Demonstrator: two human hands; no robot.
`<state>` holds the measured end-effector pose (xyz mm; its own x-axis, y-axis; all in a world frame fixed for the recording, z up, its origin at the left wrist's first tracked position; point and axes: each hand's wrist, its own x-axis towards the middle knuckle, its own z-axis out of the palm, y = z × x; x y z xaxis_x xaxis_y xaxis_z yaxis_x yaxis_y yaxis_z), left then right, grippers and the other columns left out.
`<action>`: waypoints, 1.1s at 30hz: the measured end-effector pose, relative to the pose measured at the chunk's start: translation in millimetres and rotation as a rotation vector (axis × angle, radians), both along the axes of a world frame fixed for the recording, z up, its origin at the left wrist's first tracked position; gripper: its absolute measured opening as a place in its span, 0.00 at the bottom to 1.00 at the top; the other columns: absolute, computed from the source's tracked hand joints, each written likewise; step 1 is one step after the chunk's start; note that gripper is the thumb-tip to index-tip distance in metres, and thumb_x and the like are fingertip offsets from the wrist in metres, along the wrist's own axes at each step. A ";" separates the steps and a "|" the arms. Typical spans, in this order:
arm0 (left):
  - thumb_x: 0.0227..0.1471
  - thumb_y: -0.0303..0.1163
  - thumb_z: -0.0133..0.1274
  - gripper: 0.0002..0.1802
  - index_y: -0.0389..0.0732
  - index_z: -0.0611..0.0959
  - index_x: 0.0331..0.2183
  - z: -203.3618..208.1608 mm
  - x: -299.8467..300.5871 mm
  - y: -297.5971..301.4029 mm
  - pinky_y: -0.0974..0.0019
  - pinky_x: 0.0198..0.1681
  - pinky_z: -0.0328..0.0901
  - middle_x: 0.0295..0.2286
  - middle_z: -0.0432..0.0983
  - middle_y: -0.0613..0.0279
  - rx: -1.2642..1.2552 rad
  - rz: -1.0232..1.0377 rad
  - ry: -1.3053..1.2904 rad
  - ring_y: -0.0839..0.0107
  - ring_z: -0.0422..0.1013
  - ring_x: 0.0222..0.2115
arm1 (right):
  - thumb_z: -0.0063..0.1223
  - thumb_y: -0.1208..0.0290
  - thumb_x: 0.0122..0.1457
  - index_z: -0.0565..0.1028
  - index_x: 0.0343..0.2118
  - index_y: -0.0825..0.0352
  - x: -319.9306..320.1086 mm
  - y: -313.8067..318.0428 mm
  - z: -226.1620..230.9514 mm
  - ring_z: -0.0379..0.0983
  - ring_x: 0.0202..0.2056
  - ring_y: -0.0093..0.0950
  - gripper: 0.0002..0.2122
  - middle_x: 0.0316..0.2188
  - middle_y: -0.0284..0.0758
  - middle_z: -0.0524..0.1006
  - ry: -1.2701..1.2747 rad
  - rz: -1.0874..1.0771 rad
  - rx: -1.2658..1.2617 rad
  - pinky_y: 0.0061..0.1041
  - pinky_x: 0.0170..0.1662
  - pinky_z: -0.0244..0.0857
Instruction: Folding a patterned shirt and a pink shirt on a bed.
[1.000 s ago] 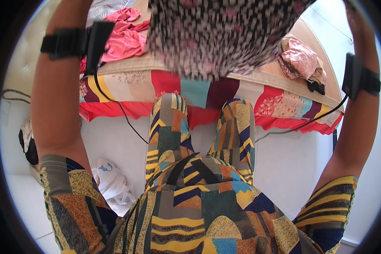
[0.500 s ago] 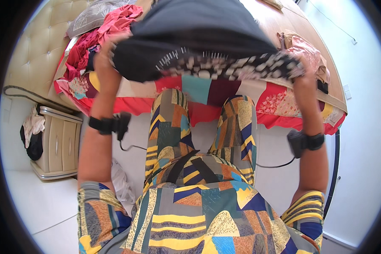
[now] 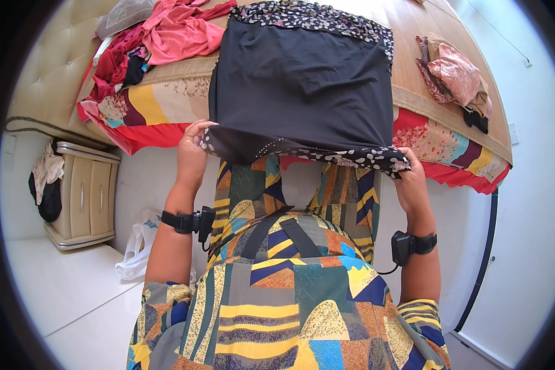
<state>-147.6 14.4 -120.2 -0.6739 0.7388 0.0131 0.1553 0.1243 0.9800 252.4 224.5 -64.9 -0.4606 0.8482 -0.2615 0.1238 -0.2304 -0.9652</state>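
Note:
A black garment [image 3: 308, 80] with black-and-white patterned trim lies spread over the bed's front edge, its far end flat on the mat. Its near hem hangs toward my knees, stretched between my two hands. My left hand [image 3: 195, 137] is closed on the hem's left corner, thumb and fingers pinching the cloth. At the right corner, my right hand [image 3: 409, 163] grips the patterned trim. What kind of garment it is, I cannot tell for sure. Each wrist wears a black strap with a small device.
A heap of pink and red clothes [image 3: 182, 31] lies on the bed's left. Folded pink and beige clothes [image 3: 453, 77] sit at its right. Left of the bed stands a beige bedside cabinet [image 3: 87, 194] with clothes hung on its side. A white plastic bag [image 3: 139, 250] rests on the floor.
The garment was raised and bunched in the air; now it is laid out over the bed. My hands have come down toward me and closer together, still gripping the corners.

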 end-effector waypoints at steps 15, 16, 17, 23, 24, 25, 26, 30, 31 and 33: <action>0.64 0.30 0.43 0.09 0.42 0.71 0.45 27.2 35.3 -26.3 0.64 0.47 0.69 0.42 0.74 0.62 0.251 -0.136 -0.873 0.70 0.73 0.43 | 0.55 0.75 0.57 0.69 0.48 0.68 33.6 -40.2 42.3 0.74 0.43 0.23 0.16 0.41 0.32 0.75 0.264 0.048 -0.286 0.24 0.47 0.70; 0.63 0.30 0.44 0.09 0.41 0.71 0.45 26.1 35.4 -24.9 0.67 0.45 0.70 0.41 0.75 0.62 0.239 -0.167 -0.868 0.71 0.74 0.42 | 0.55 0.75 0.57 0.69 0.48 0.68 34.5 -40.4 41.9 0.74 0.43 0.23 0.16 0.41 0.32 0.75 0.262 0.041 -0.285 0.24 0.47 0.70; 0.63 0.30 0.44 0.09 0.41 0.71 0.45 27.5 35.9 -22.8 0.67 0.45 0.70 0.41 0.75 0.62 0.237 -0.172 -0.871 0.71 0.74 0.42 | 0.56 0.73 0.57 0.69 0.49 0.68 35.1 -40.3 42.0 0.75 0.43 0.24 0.17 0.42 0.33 0.75 0.264 0.037 -0.285 0.24 0.48 0.70; 0.62 0.31 0.47 0.13 0.39 0.71 0.48 55.7 20.7 -1.3 0.65 0.47 0.71 0.43 0.76 0.60 0.243 -0.174 -0.897 0.70 0.75 0.43 | 0.47 0.75 0.59 0.70 0.50 0.73 11.4 -21.2 64.8 0.73 0.44 0.21 0.17 0.43 0.34 0.76 0.183 0.056 -0.118 0.20 0.48 0.68; 0.62 0.31 0.47 0.13 0.39 0.71 0.48 61.0 15.6 6.2 0.65 0.47 0.71 0.43 0.76 0.60 0.244 -0.180 -0.895 0.70 0.75 0.43 | 0.47 0.75 0.59 0.69 0.51 0.73 7.9 -12.7 68.3 0.73 0.45 0.20 0.17 0.44 0.34 0.76 0.174 0.082 -0.082 0.20 0.49 0.68; 0.63 0.31 0.46 0.14 0.38 0.71 0.49 68.9 10.2 13.0 0.64 0.48 0.70 0.44 0.76 0.59 0.253 -0.190 -0.916 0.69 0.74 0.44 | 0.46 0.75 0.59 0.68 0.53 0.74 5.3 -1.8 70.1 0.73 0.47 0.24 0.18 0.46 0.36 0.75 0.167 0.106 -0.074 0.22 0.50 0.68; 0.63 0.31 0.45 0.16 0.38 0.70 0.51 73.7 4.8 21.6 0.63 0.50 0.70 0.45 0.75 0.59 0.264 -0.205 -0.939 0.68 0.74 0.45 | 0.46 0.74 0.60 0.67 0.53 0.74 -0.7 7.6 72.7 0.74 0.48 0.28 0.18 0.48 0.39 0.75 0.305 0.056 -0.188 0.24 0.52 0.69; 0.64 0.32 0.43 0.18 0.36 0.69 0.52 80.4 -32.5 61.3 0.59 0.55 0.66 0.47 0.74 0.56 0.311 -0.284 -0.942 0.65 0.72 0.47 | 0.42 0.72 0.63 0.67 0.54 0.74 -31.1 60.8 91.8 0.73 0.49 0.29 0.18 0.47 0.41 0.75 0.334 0.096 -0.200 0.27 0.51 0.70; 0.64 0.32 0.43 0.18 0.36 0.69 0.52 74.5 -51.0 76.2 0.59 0.55 0.66 0.47 0.74 0.56 0.311 -0.284 -0.940 0.65 0.72 0.47 | 0.39 0.73 0.64 0.66 0.55 0.73 -48.4 70.4 96.5 0.73 0.49 0.29 0.17 0.48 0.40 0.75 0.351 0.108 -0.091 0.27 0.53 0.69; 0.63 0.33 0.45 0.20 0.34 0.66 0.53 60.7 -85.4 110.9 0.55 0.57 0.64 0.50 0.70 0.50 0.643 -0.535 -1.147 0.60 0.69 0.50 | 0.40 0.74 0.65 0.63 0.56 0.75 -58.2 121.8 80.9 0.68 0.54 0.35 0.18 0.53 0.45 0.70 0.618 -0.078 -0.136 0.36 0.60 0.62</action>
<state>-233.0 125.3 -59.4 -0.1857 0.9790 0.0844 -0.8669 -0.2037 0.4550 194.2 346.3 16.0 -0.4993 0.8632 -0.0748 -0.4686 -0.3417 -0.8147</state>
